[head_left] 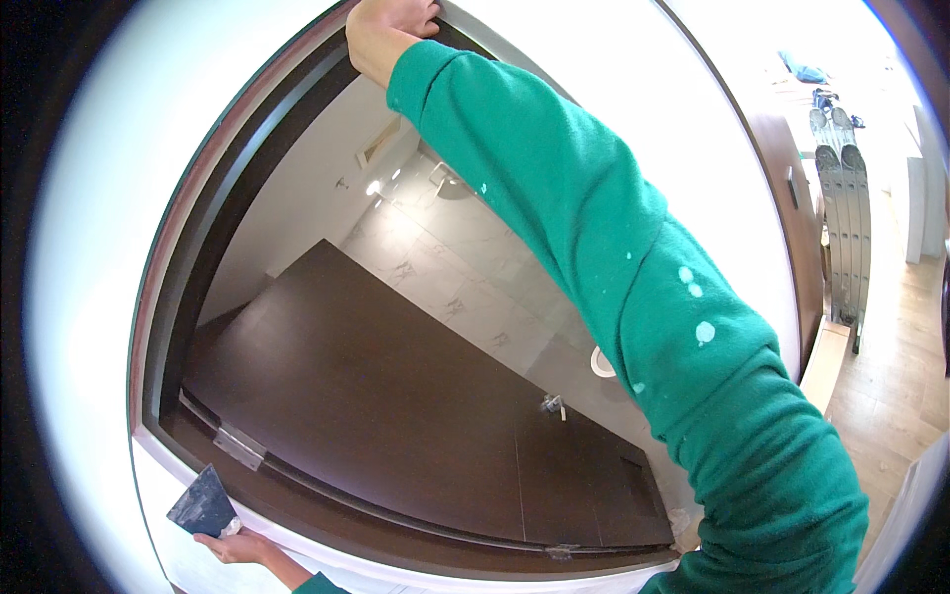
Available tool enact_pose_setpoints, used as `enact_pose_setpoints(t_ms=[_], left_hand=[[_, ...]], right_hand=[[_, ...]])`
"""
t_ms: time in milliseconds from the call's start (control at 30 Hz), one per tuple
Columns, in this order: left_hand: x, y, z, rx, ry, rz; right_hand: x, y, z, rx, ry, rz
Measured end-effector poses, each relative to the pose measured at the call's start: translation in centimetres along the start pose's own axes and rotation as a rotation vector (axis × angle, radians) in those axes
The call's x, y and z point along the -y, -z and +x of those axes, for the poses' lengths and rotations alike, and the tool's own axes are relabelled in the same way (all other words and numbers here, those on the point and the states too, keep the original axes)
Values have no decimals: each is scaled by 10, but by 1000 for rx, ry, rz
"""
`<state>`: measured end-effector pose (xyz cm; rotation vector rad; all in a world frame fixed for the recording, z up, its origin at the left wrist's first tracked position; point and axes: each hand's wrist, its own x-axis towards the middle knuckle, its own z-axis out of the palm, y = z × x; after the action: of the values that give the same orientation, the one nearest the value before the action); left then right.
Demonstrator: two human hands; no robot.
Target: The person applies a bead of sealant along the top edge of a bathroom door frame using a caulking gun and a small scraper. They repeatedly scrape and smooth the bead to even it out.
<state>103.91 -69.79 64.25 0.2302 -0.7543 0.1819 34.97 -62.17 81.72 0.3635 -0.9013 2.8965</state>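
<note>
At the lower left my left hand (242,546) is closed around the handle of a wide filling knife (201,505). Its dark, flat blade points up and has pale smears, with a white lump near the fingers. My right arm, in a green sleeve (594,218) spotted with white, stretches up across the view. At the top edge my right hand (394,25) is at the upper part of a dark door frame (267,129), fingers curled. Whatever those fingers grip is cut off from view.
A dark brown door (416,396) with a metal handle (554,404) stands open into a room with marble-look tiles (435,257). White wall (89,297) borders the frame. To the right, skis (843,218) lean beside a brown door (777,168), above a wooden floor (891,396).
</note>
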Motion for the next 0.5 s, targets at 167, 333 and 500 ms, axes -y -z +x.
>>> enact_pose_setpoints(t_ms=[167,333,500], left_hand=[[1,0,1,-25,17,-13],[-2,-1,0,21,37,-41],[-2,0,0,22,-8,5]], right_hand=[[-1,-3,3,41,-63,174],[-8,-1,5,73,75,11],[-16,-7,8,29,176,-47]])
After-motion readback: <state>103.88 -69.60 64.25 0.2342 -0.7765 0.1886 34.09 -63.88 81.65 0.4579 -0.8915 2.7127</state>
